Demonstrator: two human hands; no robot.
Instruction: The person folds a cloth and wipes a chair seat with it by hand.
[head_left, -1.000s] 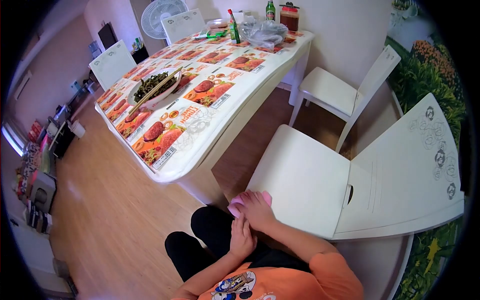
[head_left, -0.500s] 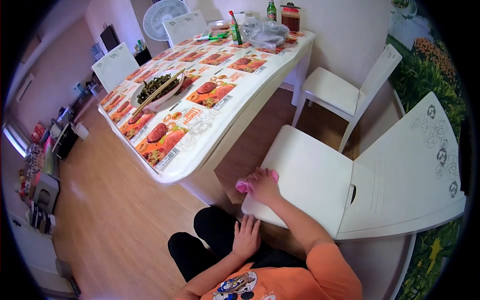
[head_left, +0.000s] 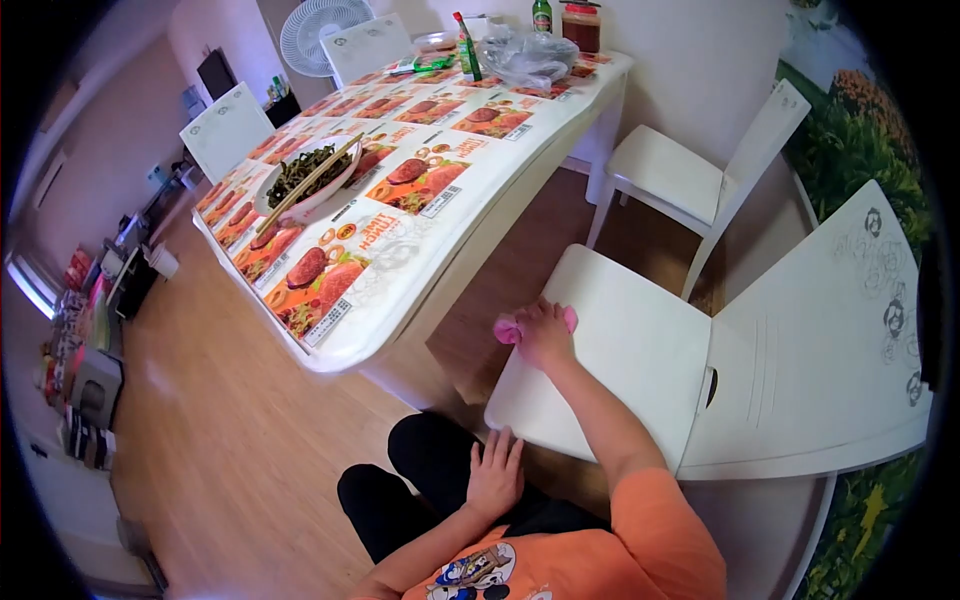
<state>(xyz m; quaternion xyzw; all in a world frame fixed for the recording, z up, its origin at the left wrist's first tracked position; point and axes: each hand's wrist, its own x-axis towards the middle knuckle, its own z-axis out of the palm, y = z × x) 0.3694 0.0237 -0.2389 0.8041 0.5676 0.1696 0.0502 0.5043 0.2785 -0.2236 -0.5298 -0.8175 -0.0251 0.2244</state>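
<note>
Pressed on the front part of a white chair seat (head_left: 620, 345) is a pink cloth (head_left: 509, 329), bunched under my right hand (head_left: 545, 333). The cloth sticks out on both sides of the fingers, which are closed over it. My left hand (head_left: 494, 474) rests at my knee with its fingers stretched out and holds nothing. Its fingertips reach the near front corner of the seat. The chair's white backrest (head_left: 800, 350) with drawn flowers rises to the right.
Left of the chair stands a table (head_left: 420, 300) with a printed cover. On it are a plate of dark greens (head_left: 310, 180) with chopsticks (head_left: 310, 185), a plastic bag (head_left: 528, 60), bottles and a jar (head_left: 581, 28). A second white chair (head_left: 670, 175) stands beyond.
My right hand has slid the pink cloth across the seat, away from me and slightly to the right. The left hand has stayed at the knee.
</note>
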